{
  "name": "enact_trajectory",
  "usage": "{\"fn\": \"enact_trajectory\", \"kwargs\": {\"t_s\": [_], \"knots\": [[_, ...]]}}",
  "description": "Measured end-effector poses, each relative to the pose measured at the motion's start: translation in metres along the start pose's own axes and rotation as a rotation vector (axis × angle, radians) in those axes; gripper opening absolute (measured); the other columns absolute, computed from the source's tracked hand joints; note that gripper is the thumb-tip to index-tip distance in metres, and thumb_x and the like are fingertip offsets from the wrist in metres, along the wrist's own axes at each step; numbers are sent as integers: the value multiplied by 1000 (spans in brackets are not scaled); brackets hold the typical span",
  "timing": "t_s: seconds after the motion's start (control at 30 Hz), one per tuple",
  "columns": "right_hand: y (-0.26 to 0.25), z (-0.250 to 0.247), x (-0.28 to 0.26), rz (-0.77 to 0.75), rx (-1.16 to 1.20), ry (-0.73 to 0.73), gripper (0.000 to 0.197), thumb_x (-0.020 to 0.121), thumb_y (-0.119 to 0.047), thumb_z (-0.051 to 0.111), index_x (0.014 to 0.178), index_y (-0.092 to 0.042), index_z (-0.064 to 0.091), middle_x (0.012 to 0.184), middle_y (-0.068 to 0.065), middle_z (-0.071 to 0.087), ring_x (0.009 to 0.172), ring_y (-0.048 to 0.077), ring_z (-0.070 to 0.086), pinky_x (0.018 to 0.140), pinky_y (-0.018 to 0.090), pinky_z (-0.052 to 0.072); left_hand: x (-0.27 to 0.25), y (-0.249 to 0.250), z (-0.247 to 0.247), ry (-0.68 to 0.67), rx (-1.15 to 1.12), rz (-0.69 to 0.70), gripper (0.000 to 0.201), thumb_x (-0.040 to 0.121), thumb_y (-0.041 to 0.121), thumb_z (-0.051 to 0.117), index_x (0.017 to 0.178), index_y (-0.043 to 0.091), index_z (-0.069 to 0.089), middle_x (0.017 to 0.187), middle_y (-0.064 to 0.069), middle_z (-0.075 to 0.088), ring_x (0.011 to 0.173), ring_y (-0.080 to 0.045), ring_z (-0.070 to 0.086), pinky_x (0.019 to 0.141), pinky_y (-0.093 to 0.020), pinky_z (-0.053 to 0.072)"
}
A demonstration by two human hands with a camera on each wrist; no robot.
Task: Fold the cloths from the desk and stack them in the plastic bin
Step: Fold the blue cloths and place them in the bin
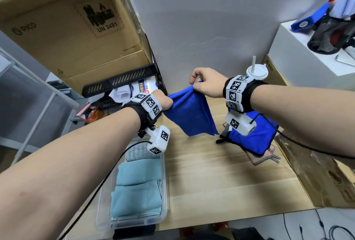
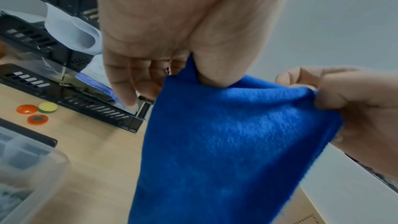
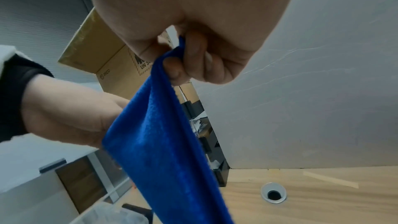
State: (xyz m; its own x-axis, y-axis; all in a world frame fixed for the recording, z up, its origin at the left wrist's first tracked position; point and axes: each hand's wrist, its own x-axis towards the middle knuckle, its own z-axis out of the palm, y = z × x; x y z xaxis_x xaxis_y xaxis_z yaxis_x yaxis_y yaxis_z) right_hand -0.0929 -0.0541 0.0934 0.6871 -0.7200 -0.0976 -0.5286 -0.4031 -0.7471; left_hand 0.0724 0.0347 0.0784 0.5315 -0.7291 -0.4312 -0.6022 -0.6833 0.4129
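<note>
A bright blue cloth point(image 1: 190, 113) hangs in the air above the wooden desk point(image 1: 230, 178), stretched between both hands. My left hand point(image 1: 165, 101) pinches its left top corner; in the left wrist view the thumb presses the blue cloth point(image 2: 226, 134). My right hand point(image 1: 203, 84) pinches the other top corner, the blue cloth point(image 3: 163, 125) draped under its curled fingers. A clear plastic bin point(image 1: 165, 186) at the desk's left front holds folded teal cloths point(image 1: 138, 188). A second blue cloth point(image 1: 257, 136) lies on a patterned one point(image 1: 269, 156) at the right.
A large cardboard box point(image 1: 73, 24) sits on a black rack point(image 1: 123, 82) at the back left. A lidded cup with a straw point(image 1: 256, 70), a white box point(image 1: 307, 59) and a mesh pen holder point(image 1: 330, 34) stand at the right. Coloured magnets point(image 2: 36, 111) lie by the rack.
</note>
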Motion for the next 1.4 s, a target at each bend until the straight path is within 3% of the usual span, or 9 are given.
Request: {"fn": "enact_trajectory", "kwargs": {"t_s": [0.2,0.33,0.4,0.53,0.67,0.83,1.03,1.17,1.4], "knots": [[9,-3,-2,-6,-216,-145,11,78,-13,55,85,-21,59,73,-3,64,63,14,56,60,26,45,1,0,-12,-64,-179,-82,7,81,2,51,77,8,52,60,-11,51,31,-19,46,43,-19,43],[10,-5,0,-7,-219,-144,9,76,-10,55,79,-18,61,68,-2,65,61,15,56,59,26,46,5,8,-14,-97,-331,-97,11,82,-3,56,88,6,58,75,-15,62,61,-31,70,70,-44,62],[10,-7,1,-20,-299,-153,6,76,-12,58,75,-18,58,70,-1,64,64,18,55,60,28,46,5,7,-15,-103,-307,-82,13,82,-4,59,81,8,54,61,-11,61,70,-33,71,80,-44,60],[16,-9,3,-17,-483,-127,8,75,-16,63,72,-20,57,72,1,61,71,26,56,64,31,48,5,5,-20,-57,-154,-18,17,84,3,65,74,11,53,69,-6,63,41,-7,64,48,-22,55],[16,-11,4,-25,-535,-49,4,77,-15,58,78,-19,59,77,3,63,79,30,59,68,32,48,9,10,-23,-65,-361,-27,21,87,-5,54,74,11,49,44,-4,57,41,-20,60,68,-34,59],[16,-16,7,66,-334,67,15,77,-11,50,83,-19,61,70,2,67,75,28,68,73,34,56,4,20,-33,25,-611,20,23,91,-8,43,77,8,52,64,-13,51,33,-18,55,39,-23,51],[15,-15,12,133,-186,144,20,76,-4,48,81,-16,64,71,2,72,77,23,70,75,33,57,12,17,-34,13,-756,31,23,90,-9,50,78,10,49,85,-10,60,73,-21,65,67,-30,61],[15,-9,13,193,23,209,20,76,-2,43,81,-13,59,70,11,73,62,20,73,71,35,60,12,15,-30,-6,-860,18,20,89,-11,50,80,7,51,94,-13,60,77,-21,66,67,-29,60],[16,-9,14,225,73,237,17,77,-3,49,84,-8,64,73,9,74,72,21,74,74,36,60,11,15,-32,55,-1201,-63,19,79,-11,50,95,-2,54,95,-17,59,79,-28,71,73,-30,61]]}}
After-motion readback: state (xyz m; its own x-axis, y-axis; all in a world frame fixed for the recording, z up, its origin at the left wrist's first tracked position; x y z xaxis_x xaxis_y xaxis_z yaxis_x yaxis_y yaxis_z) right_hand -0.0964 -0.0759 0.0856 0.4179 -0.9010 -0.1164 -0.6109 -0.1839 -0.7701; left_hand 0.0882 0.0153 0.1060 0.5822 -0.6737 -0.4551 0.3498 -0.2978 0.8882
